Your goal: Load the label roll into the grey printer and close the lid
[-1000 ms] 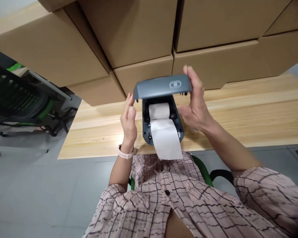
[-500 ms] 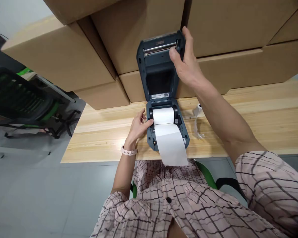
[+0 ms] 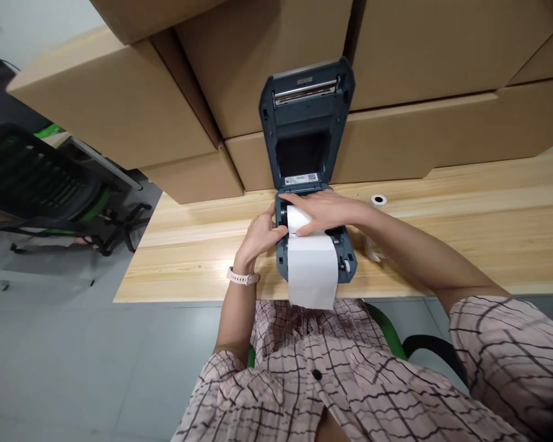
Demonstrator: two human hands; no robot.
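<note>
A dark blue-grey label printer [image 3: 282, 264] stands on the wooden table with its lid [image 3: 270, 138] raised. Inside sits a white paper roll [image 3: 297, 218], its loose strip [image 3: 312, 270] hanging forward over the table's front edge. My right hand [image 3: 329, 209] lies across the roll, fingers on its far side and thumb on its near side; it hides the roll's right part. My left hand [image 3: 260, 235] grips the printer's left edge, thumb inside the rim beside the roll and fingers partly hidden along the outer side.
Stacked cardboard boxes [image 3: 170, 104] stand behind the printer. Right of it, partly behind my right forearm, is a small white roll [image 3: 378, 200] with a loose tail. A black office chair [image 3: 41, 178] stands left of the wooden table [image 3: 175, 264].
My right hand has let go of the raised lid and come down onto the paper roll. The lid stays up by itself. The hanging strip has swung slightly left.
</note>
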